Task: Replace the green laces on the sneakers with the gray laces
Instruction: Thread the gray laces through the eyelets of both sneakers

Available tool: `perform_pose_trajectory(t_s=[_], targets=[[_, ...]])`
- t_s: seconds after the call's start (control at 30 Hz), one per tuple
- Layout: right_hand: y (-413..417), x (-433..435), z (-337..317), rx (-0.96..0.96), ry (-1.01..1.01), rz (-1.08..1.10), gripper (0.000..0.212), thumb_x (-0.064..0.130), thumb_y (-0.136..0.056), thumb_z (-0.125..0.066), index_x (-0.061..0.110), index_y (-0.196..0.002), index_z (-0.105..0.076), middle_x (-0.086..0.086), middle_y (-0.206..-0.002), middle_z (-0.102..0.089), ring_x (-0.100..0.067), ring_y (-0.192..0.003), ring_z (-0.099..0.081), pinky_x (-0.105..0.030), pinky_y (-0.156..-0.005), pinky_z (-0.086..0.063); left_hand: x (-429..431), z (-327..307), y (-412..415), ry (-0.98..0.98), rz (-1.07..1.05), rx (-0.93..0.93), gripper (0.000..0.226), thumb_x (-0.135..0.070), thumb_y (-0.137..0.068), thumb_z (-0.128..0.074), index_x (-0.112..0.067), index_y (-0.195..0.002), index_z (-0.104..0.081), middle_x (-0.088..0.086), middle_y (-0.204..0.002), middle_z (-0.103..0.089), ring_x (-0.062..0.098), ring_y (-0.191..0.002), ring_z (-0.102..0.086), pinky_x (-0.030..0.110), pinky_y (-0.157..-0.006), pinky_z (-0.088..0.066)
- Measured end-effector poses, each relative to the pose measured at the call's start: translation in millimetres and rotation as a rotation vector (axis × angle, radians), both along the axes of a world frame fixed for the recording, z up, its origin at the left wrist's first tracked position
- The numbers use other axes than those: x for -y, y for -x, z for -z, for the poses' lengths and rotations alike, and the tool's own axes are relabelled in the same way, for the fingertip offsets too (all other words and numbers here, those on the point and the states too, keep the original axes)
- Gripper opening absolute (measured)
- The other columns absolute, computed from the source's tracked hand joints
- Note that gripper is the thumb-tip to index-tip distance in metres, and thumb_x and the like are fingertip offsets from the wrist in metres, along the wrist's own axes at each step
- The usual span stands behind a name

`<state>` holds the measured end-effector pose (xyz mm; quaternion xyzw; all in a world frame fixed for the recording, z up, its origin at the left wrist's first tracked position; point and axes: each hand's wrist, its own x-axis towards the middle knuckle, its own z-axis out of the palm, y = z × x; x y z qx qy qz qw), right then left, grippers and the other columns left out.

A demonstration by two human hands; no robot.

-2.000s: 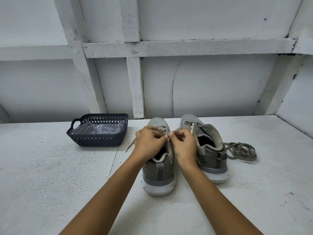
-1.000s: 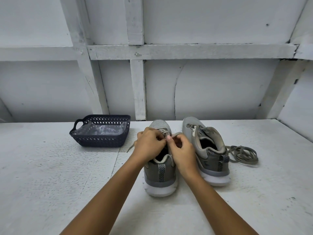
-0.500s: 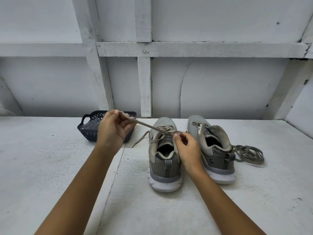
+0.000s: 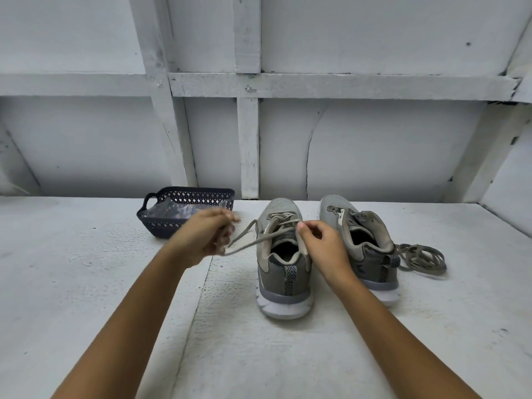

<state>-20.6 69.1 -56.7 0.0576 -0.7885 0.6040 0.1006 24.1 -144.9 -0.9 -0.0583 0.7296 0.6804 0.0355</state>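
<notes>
Soft, cool, even light casts faint shadows; the left hand (image 4: 205, 236) is motion-blurred; beams (image 4: 339, 86) bow near the edges.

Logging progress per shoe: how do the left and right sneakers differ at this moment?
The left sneaker has a lace threaded; the right sneaker shows none. The left hand and right hand grip the left sneaker's lace; the right sneaker sits untouched, a loose lace coiled beside it. Both are gray, upright, heels toward the camera.

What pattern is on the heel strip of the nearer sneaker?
A black-and-grey chevron pattern runs up the heel strip; the head view shows it best.
</notes>
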Motion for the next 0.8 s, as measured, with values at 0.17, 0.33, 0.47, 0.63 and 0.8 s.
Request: perform_pose_trajectory(t_s=[0.17, 0.33, 0.47, 0.63, 0.8], targets=[[1.8, -4.0, -9.6, 0.031, -0.064, -0.041, 0.015, 0.023, -0.092, -0.059, 0.011, -0.098, -0.065, -0.003, -0.092, -0.065, -0.012, -0.088, -0.058, -0.016, -0.073, -0.042, -29.2, 16.9, 3.6, 0.567, 0.192, -0.017, 0.049, -0.006, -0.094, -0.045, -0.039, -0.131, -0.044, 0.008, -0.098, -0.049, 0.016, -0.08, -0.054, 0.023, -0.055, -0.051], [4.8, -10.1, -24.0, 0.098, -0.196, -0.089, 0.017, 0.027, -0.091, -0.058, 0.014, -0.101, -0.065, -0.002, -0.091, -0.065, -0.018, -0.092, -0.061, -0.04, -0.089, -0.051, -29.9, 30.4, 19.3, 0.849, 0.04, -0.227, 0.022, -0.026, -0.09, -0.059, -0.026, -0.112, -0.064, 0.009, -0.131, -0.037, 0.026, -0.127, -0.038, 0.037, -0.109, -0.031], [6.3, -15.1, -42.6, 0.059, -0.324, -0.111, 0.011, 0.027, -0.092, -0.056, 0.019, -0.095, -0.062, 0.003, -0.083, -0.062, -0.018, -0.087, -0.059, -0.034, -0.081, -0.049, -21.5, 11.8, 18.0, 0.893, 0.144, -0.264, 0.012, -0.027, -0.094, -0.054, -0.017, -0.094, -0.061, 0.0, -0.109, -0.054, 0.018, -0.108, -0.05, 0.03, -0.093, -0.04], [-6.7, -5.6, -80.4, 0.023, -0.37, -0.198, 0.033, 0.03, -0.095, -0.05, 0.018, -0.069, -0.066, 0.001, -0.071, -0.065, -0.012, -0.065, -0.056, -0.026, -0.062, -0.043, -2.5, -22.3, 19.4, 0.135, 0.198, -0.167, 0.017, -0.011, -0.095, -0.049, -0.005, -0.082, -0.059, 0.004, -0.072, -0.064, 0.02, -0.074, -0.062, 0.034, -0.082, -0.049], [-22.1, 23.8, -96.0, 0.141, -0.496, -0.536, 0.024, 0.028, -0.093, -0.056, 0.008, -0.093, -0.068, 0.001, -0.068, -0.059, -0.008, -0.056, -0.053, -0.016, -0.048, -0.043, -9.1, -41.0, 22.7, -0.4, 0.219, 0.036, 0.022, -0.014, -0.097, -0.043, -0.006, -0.084, -0.059, 0.005, -0.075, -0.072, 0.013, -0.067, -0.07, 0.026, -0.066, -0.059]])
